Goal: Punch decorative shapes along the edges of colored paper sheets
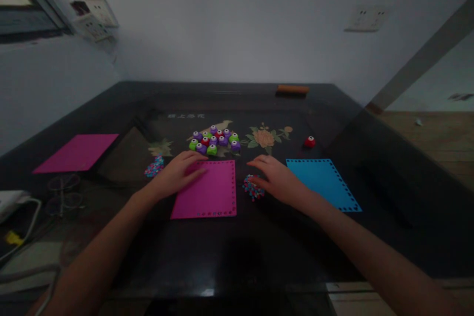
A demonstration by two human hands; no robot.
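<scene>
Glossy dark tabletop [166, 256], pale wall [222, 24] behind it, dim light. Left hand [174, 173]: fingers and thumb parted, nothing seen between them, lying over the left side and upper corner of the near pink sheet [213, 192]. Right hand [276, 177]: thumb and forefinger well apart, at the right bead pile [253, 193]; cannot tell whether the thumb touches the beads. Near pink sheet lies flat between the hands, dark dots along top and right edges and part of the bottom one; lower left stretch of that border plain. Right bead pile sits just beside the sheet's right edge, narrow dark strip between. Left bead pile [151, 170] near the left hand's outer side. Blue sheet [322, 177] to the right, dots on its top and right edges, its left part behind the right forearm. Beyond the near pink sheet's top edge, a tight cluster of red, green and purple eye-topped pieces [213, 141]; one lone red piece [310, 142] well apart, past the blue sheet. Far pink sheet [79, 150] at far left, brown roll [292, 89] by the back edge
</scene>
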